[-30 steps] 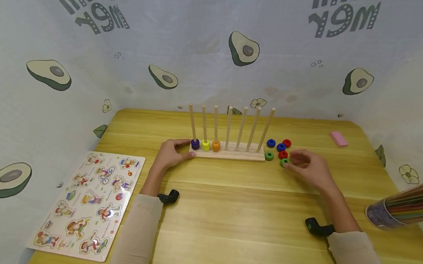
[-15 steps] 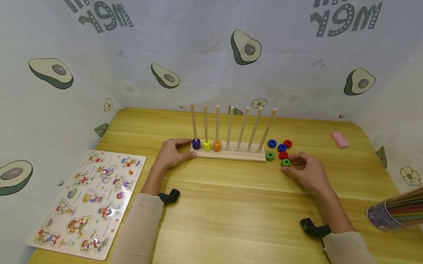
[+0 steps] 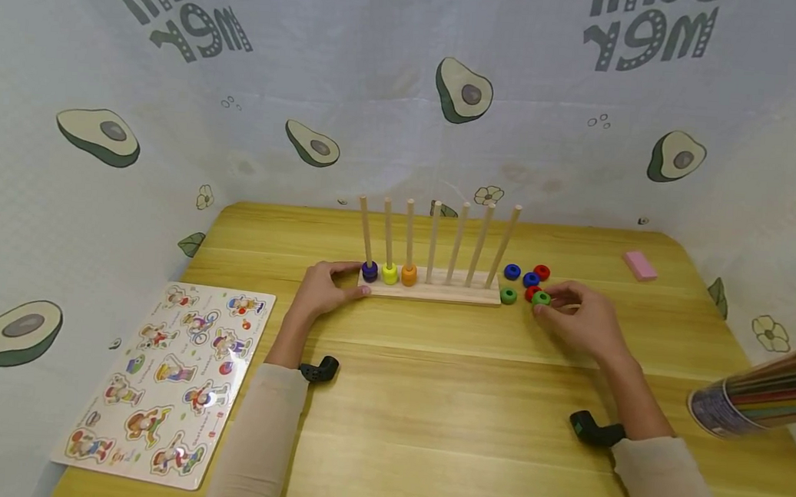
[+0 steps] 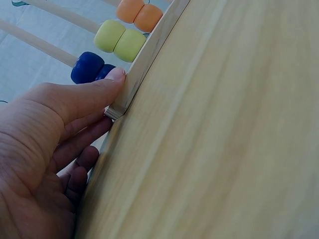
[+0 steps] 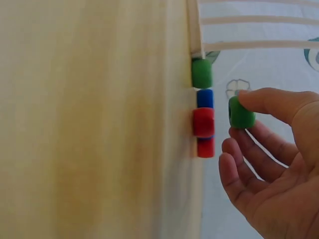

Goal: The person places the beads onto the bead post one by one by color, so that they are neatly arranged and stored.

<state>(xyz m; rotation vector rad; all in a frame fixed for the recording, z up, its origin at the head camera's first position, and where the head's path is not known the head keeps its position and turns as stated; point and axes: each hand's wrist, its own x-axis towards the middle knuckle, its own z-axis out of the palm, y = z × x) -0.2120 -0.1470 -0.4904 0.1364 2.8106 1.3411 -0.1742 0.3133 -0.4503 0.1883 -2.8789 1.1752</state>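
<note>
My left hand (image 3: pixel 322 289) grips the left end of a wooden peg rack (image 3: pixel 464 294), thumb on the front and fingers behind. Its row of upright pegs bears dark blue beads (image 3: pixel 369 272), yellow beads (image 3: pixel 389 274) and orange beads (image 3: pixel 408 275) on the three leftmost pegs; the other pegs are bare. Between thumb and fingertips my right hand (image 3: pixel 588 320) pinches a green bead (image 5: pixel 242 112), raised off the table in the right wrist view. Close by lie another green bead (image 3: pixel 509 295), two red beads (image 3: pixel 541 272) and two blue beads (image 3: pixel 512 272), right of the rack.
A pink block (image 3: pixel 640 265) lies at the back right. On the right stands a clear tub of coloured pencils (image 3: pixel 748 396) with a blue top. A picture puzzle board (image 3: pixel 169 386) lies at the left, on the wooden table (image 3: pixel 441 429). Patterned cloth (image 3: pixel 380 109) hangs behind.
My right hand has taken hold of the nearest green bead and lifted it a little from the table, now overlapping a red one. The left hand stays on the rack.
</note>
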